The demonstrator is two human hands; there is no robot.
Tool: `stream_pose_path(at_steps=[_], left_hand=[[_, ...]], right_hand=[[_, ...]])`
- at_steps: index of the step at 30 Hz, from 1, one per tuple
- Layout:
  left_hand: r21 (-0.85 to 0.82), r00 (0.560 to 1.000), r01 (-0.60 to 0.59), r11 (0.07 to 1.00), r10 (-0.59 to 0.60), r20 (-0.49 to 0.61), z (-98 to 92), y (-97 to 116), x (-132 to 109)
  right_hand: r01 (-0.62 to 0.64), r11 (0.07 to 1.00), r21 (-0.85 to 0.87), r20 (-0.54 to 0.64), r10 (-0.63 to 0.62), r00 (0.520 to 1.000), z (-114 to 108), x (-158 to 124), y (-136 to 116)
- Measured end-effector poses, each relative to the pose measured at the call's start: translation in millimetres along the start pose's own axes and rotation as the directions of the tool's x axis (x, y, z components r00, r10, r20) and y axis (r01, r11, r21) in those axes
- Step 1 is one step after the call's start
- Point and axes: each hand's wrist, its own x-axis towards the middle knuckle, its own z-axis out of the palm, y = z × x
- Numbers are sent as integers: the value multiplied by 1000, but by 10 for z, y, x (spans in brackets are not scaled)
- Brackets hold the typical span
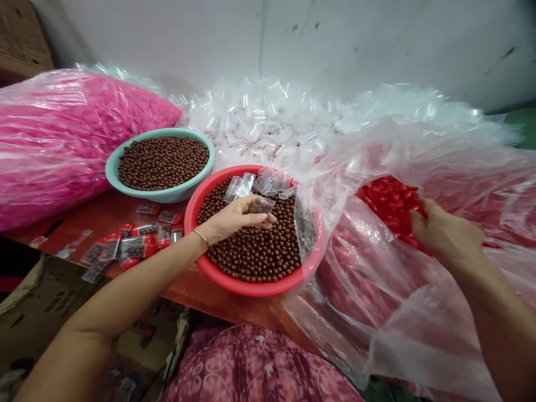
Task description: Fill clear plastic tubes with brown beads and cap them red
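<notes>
My left hand (234, 220) is closed round a small clear plastic container (263, 206), held above the brown balls (251, 257) in the red basin (190, 209). The container looks dark inside, though its contents are hard to make out. Several clear empty containers (245, 185) lie on the balls at the back of the basin. On the right, my right hand (444, 226) reaches into a large clear plastic bag (402, 312) of red caps (389, 204). Its thumb and fingers are at the caps; whether they grip one is hidden.
A pale green basin (161, 195) of brown balls stands at the back left, beside a big bag of pink pieces (75, 128). Filled, red-capped containers (138, 245) lie at the table's left front. Clear containers (268, 120) are heaped along the wall. A cardboard box (62, 312) sits below.
</notes>
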Motion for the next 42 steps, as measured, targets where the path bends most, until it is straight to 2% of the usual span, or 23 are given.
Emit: stream_pose_path(at_steps=[2, 3, 4, 5, 7, 8, 9, 10, 12, 14, 16, 19, 21, 24, 26, 29, 31, 33, 35, 37, 39, 40, 42], left_hand=[[-15, 1000, -13, 1000, 13, -17, 19, -22, -3], [-17, 999, -30, 999, 30, -29, 30, -29, -2], [-15, 998, -50, 999, 49, -39, 43, -34, -1], [-12, 997, -68, 998, 67, -48, 60, -36, 0], [-15, 996, -74, 997, 74, -42, 102, -34, -2], [-17, 998, -62, 998, 62, -22, 128, -32, -5], [-15, 999, -49, 999, 49, 7, 154, -30, -9], [-8, 999, -39, 999, 39, 36, 180, -30, -15], [16, 997, -34, 999, 32, 72, 223, -34, -26], [20, 998, -26, 999, 25, 60, 245, -44, -30], [-2, 1000, -16, 1000, 16, 19, 242, -57, -22], [-25, 999, -38, 999, 37, -34, 209, -76, 0], [-14, 997, -60, 998, 60, -49, 187, -85, 13], [24, 995, -73, 997, 74, -72, 182, -91, 25], [54, 992, -69, 996, 74, -98, 195, -92, 31], [98, 992, -41, 994, 53, -116, 216, -91, 40], [127, 993, -18, 992, 33, -117, 225, -85, 43], [153, 991, 2, 988, 18, -131, 232, -73, 40], [161, 988, 13, 987, 11, -151, 236, -59, 31], [157, 986, 24, 987, 2, -164, 234, -54, 23], [159, 985, 22, 987, 6, -175, 226, -60, 20], [157, 985, 10, 988, 18, -174, 220, -66, 21], [128, 983, -49, 991, 71, -171, 207, -80, 26]], right_hand=[[-28, 988, 153, -51, 36, 998, -78, -40, -24], [-21, 957, 289, -105, 53, 993, -117, -66, -55], [3, 887, 462, -147, 73, 986, -157, -99, -102], [22, 759, 650, -144, 95, 985, -199, -142, -169], [-23, 362, 932, 2, 57, 998, -293, -256, -357], [-93, 168, 981, 99, -25, 995, -343, -327, -475], [-174, 27, 984, 176, -136, 975, -392, -402, -602], [-243, -56, 968, 223, -243, 944, -436, -477, -736], [-318, -134, 939, 240, -406, 882, -495, -611, -1008], [-339, -195, 920, 196, -519, 832, -499, -709, -1262], [-336, -240, 911, 129, -608, 784, -452, -777, -1477], [-308, -231, 923, 63, -699, 712, -331, -854, -1703], [-242, -209, 948, 20, -716, 698, -248, -889, -1785], [-71, -157, 985, -60, -700, 712, -155, -908, -1815], [32, -92, 995, -88, -706, 703, -121, -906, -1792], [217, -16, 976, -161, -721, 674, -111, -917, -1740], [384, -2, 923, -269, -718, 642, -121, -946, -1716], [464, -2, 886, -315, -737, 598, -135, -981, -1703], [347, 5, 938, -214, -777, 592, -145, -1001, -1700], [84, -19, 996, -68, -769, 636, -154, -991, -1705], [-135, -127, 983, 2, -720, 694, -166, -963, -1725], [-190, -192, 963, 3, -696, 718, -173, -951, -1743], [-240, -267, 933, -7, -682, 732, -181, -947, -1795]])
